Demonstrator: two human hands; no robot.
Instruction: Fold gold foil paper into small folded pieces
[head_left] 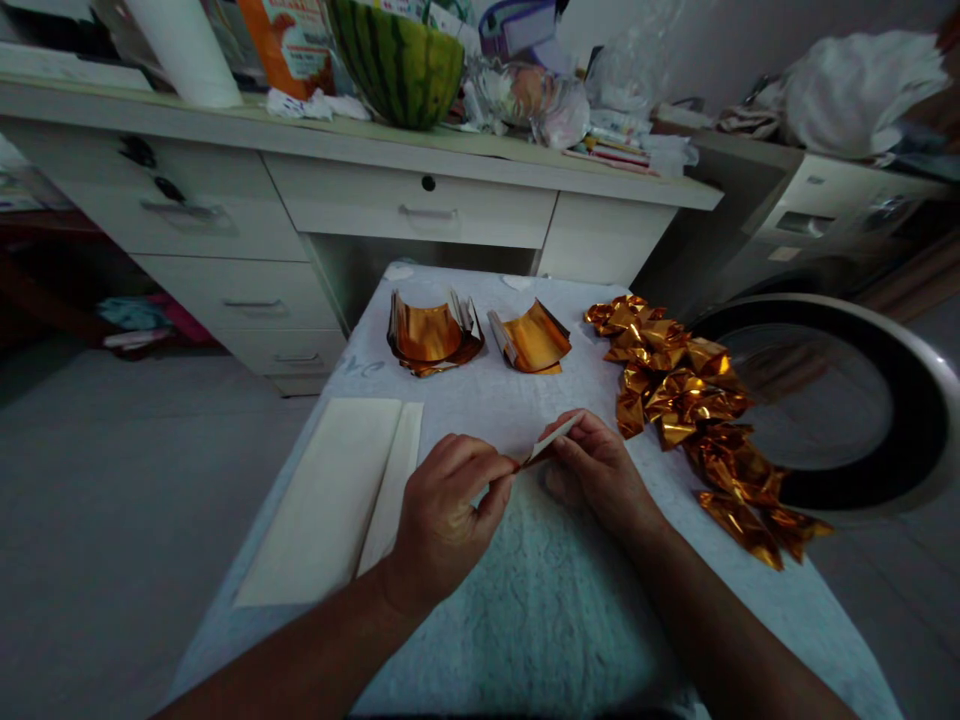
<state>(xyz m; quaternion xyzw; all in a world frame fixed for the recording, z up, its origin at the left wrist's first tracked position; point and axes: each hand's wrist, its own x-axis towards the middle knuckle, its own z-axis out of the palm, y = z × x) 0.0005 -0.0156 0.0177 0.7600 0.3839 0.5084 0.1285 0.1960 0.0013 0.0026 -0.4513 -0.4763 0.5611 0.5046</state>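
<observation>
Both hands meet over the middle of the cloth-covered table (480, 640), holding one small folded sheet (553, 438) with a pale face and a copper-gold edge. My left hand (450, 510) pinches its left end between thumb and forefinger. At the other end, my right hand (600, 470) has its fingers closed round the paper. Beyond the hands lie a curled stack of gold foil sheets (426, 335) and a smaller curled stack (537, 338). Crumpled gold foil pieces (694, 390) spread along the right side. White paper sheets (322, 500) lie flat to the left.
A white counter with drawers (420, 215) stands behind the table. On it are a cut watermelon (401, 65), an orange packet (291, 45), a white roll (187, 50) and plastic bags. At right, a washing machine's round door (817, 400) hangs open close to the table edge.
</observation>
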